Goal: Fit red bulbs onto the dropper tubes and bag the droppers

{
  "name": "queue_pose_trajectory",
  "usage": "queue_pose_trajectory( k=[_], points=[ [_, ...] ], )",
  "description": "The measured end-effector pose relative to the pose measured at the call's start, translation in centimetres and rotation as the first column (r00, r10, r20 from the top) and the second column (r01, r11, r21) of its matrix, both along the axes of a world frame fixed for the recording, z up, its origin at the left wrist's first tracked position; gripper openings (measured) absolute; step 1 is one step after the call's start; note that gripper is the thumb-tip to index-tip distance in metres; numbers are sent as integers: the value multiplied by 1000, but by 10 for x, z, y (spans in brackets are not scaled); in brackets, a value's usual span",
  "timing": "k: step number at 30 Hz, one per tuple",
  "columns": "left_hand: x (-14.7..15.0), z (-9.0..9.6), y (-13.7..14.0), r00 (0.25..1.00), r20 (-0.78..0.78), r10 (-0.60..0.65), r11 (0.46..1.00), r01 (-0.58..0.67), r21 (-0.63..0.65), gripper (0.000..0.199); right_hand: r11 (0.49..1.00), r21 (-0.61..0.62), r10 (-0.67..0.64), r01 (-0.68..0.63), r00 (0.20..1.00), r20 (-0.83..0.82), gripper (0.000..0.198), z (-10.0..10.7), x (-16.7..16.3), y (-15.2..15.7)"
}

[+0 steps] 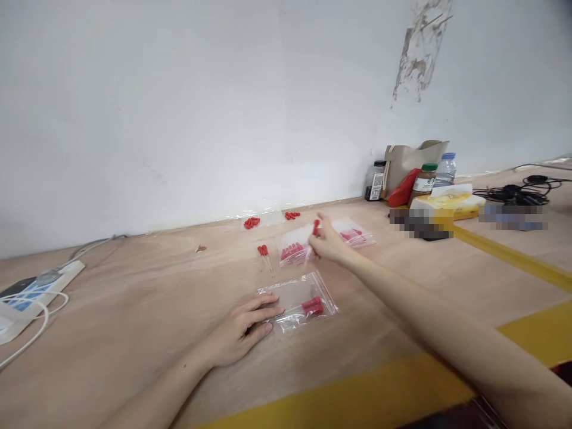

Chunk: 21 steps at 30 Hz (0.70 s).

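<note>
My left hand [248, 328] lies with its fingers outstretched on the left end of a clear zip bag [286, 322]. Several small red pieces [313, 306] sit inside that bag toward its right end. Farther off, my right hand [328, 241] pinches a small red piece [316, 226], held upright above the table. Beneath and beside this hand are a zip bag of red pieces [292, 250] on the left and another bag [357, 233] with red pieces on the right. Two red-topped pieces with thin clear stems, like droppers [263, 251], lie between the bags and my left hand.
Two small piles of red pieces [252, 223] lie on clear plastic near the wall. At the right stand a beige bag [402, 167], a green-lidded jar [426, 177], a tissue pack [451, 205] and black cables [513, 193]. A power strip [67, 277] with white cords is at the left.
</note>
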<state>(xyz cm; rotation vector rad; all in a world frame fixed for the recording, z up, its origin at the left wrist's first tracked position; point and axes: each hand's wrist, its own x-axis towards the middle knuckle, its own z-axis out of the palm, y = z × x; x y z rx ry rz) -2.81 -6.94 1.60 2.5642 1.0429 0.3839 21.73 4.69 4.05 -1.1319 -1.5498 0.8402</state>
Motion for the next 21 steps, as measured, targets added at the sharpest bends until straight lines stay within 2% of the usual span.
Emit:
queue_pose_trajectory(
  k=[2,5,9,13,15,17,19,21],
  points=[
    [0,0,0,1000,12,1,1000,-1,-5,35,998,-22,-67,65,995,-80,60,-7,29,-18],
    [1,1,0,1000,2,13,1000,-13,-10,35,989,-84,-135,119,968,-214,51,-22,52,-38],
    [1,3,-1,999,-38,21,1000,-21,0,36,991,-109,-111,82,948,-297,48,-42,53,-47],
    [1,2,-1,999,-36,27,1000,-27,2,36,995,-99,-52,19,937,-345,51,-52,44,-48],
    [1,2,-1,999,-44,30,1000,-30,2,36,993,-108,-9,-41,906,-422,50,-54,41,-49],
    [1,2,-2,998,-54,31,1000,-31,3,37,974,-155,64,-162,864,-499,47,-55,41,-51],
    [1,2,-2,998,-57,33,999,-33,8,37,929,-212,151,-302,835,-530,42,-54,44,-52],
    [1,2,-3,998,-52,38,999,-37,20,37,880,-257,244,-398,846,-475,36,-52,49,-54]
  ],
)
